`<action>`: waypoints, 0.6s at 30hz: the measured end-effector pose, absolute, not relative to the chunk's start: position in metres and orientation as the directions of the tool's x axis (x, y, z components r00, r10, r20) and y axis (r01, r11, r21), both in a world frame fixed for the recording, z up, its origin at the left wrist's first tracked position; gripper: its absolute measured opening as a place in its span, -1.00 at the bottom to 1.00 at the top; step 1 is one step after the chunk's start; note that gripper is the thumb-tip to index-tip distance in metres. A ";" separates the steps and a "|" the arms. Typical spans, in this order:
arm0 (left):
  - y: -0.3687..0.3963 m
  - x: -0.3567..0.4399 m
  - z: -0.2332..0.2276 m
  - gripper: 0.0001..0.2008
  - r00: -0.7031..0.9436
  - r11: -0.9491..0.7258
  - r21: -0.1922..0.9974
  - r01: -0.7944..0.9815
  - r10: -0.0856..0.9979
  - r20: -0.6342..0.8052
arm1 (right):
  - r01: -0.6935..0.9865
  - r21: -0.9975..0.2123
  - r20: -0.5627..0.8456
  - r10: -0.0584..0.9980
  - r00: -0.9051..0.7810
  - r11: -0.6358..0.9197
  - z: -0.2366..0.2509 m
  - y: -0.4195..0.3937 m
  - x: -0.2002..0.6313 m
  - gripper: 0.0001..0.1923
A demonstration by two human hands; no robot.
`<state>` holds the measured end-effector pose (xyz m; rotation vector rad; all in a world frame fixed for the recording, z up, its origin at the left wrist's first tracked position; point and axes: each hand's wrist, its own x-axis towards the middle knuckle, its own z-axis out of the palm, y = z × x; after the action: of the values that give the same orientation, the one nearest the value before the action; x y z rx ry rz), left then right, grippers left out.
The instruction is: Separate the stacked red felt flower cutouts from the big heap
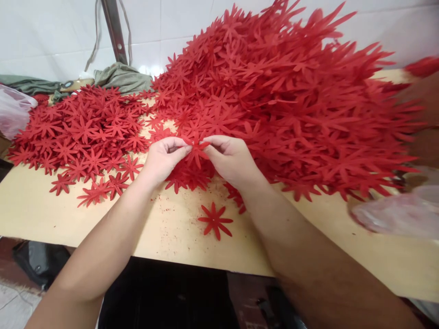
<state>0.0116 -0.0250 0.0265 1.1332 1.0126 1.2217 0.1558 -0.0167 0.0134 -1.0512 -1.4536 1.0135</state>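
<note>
Between my hands is a red fabric flower (196, 148) with several narrow petals, raised a little above the table. My left hand (163, 157) pinches a petal on its left side between thumb and forefinger. On the opposite side, my right hand (230, 160) pinches another petal the same way. A single loose flower (215, 220) lies flat on the table below my hands. Behind and to the right of them rises a large heap of the same red flowers (274, 100); part of it is hidden by my right hand.
A smaller pile of red flowers (82, 128) spreads at the left of the wooden table (164, 237). Plastic bags lie at the left edge (13, 109) and right edge (401, 212). A grey-green cloth (123, 78) sits against the tiled wall. Red crumbs dot the tabletop.
</note>
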 end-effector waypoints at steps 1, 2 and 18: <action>-0.024 0.011 0.026 -0.89 0.071 -0.014 0.986 -0.163 0.997 0.026 | 0.098 -0.966 0.234 0.970 -0.062 0.239 0.013 -0.016 0.156 -0.80; -0.022 0.009 0.026 -0.87 0.041 -0.031 0.987 -0.159 0.998 0.038 | 0.094 -0.972 0.212 0.977 -0.037 0.215 0.012 -0.015 0.156 -0.85; -0.019 0.003 0.027 -0.84 -0.035 -0.078 0.971 -0.226 0.997 0.072 | -0.043 -0.999 0.007 0.998 -0.063 0.004 0.017 -0.014 0.156 -0.84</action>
<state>0.0035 -0.0186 0.0274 1.0788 1.0203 1.3833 0.1556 -0.0135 0.0169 -1.1428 -1.2261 1.2715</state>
